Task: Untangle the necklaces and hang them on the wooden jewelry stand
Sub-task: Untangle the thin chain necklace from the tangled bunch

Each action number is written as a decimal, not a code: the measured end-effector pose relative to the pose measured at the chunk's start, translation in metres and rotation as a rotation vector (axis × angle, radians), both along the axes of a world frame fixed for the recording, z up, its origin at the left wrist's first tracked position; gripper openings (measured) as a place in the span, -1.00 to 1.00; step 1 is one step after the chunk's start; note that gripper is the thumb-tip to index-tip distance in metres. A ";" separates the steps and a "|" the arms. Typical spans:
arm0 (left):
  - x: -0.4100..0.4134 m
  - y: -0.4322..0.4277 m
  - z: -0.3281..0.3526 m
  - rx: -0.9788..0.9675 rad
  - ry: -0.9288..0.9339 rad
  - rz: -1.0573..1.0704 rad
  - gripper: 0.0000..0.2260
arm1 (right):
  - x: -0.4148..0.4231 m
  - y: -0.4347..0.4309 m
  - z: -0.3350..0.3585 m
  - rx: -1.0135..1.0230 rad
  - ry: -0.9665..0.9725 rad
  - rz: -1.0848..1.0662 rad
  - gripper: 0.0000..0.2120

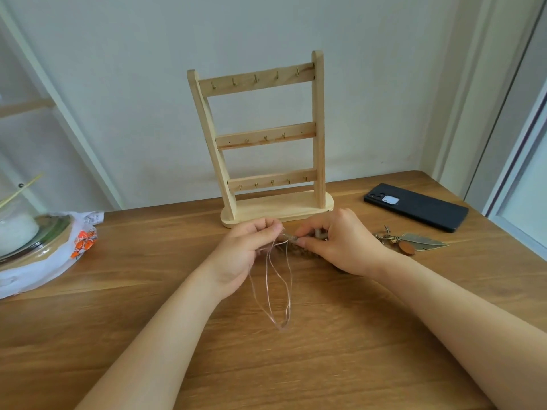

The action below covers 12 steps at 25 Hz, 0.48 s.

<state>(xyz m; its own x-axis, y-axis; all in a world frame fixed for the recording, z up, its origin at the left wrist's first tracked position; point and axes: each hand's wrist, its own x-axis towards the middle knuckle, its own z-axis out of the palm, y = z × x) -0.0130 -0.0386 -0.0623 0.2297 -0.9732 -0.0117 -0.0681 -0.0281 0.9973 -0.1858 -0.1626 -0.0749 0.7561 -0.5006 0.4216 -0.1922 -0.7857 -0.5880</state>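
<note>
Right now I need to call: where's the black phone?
Head view: the black phone lies on the table, right of the wooden jewelry stand, behind the feather keychain.

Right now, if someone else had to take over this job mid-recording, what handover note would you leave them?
Left hand: pinches thin strands of the necklaces, just in front of the wooden jewelry stand.
Right hand: pinches the knotted clump of the same tangle.
Thin loops trail toward the person on the table.
Done: nothing hung; every hook in view is bare.
Left: free the knot, separate the necklaces, hang each one.
Phone and keyring lie to the right, apart from the work.
</note>
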 end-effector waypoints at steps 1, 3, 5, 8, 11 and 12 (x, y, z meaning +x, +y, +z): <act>0.001 0.000 0.000 0.016 0.070 -0.069 -0.82 | 0.000 0.000 0.000 -0.001 0.008 0.002 -0.91; 0.001 0.000 0.002 0.054 0.114 -0.103 -0.69 | 0.000 -0.001 -0.001 -0.004 0.017 -0.005 -0.91; 0.006 0.000 0.010 0.013 0.275 0.044 -0.61 | -0.002 -0.005 -0.001 0.016 0.011 -0.038 -0.90; 0.034 0.009 0.019 -0.231 0.807 0.392 -0.63 | -0.007 -0.016 -0.003 0.053 -0.013 -0.120 -0.89; 0.055 0.014 0.022 -0.384 1.015 0.594 -0.85 | -0.008 -0.023 -0.001 0.077 -0.024 -0.154 -0.90; 0.055 0.012 0.021 -0.390 0.981 0.606 -0.84 | -0.008 -0.022 -0.001 0.080 -0.030 -0.154 -0.90</act>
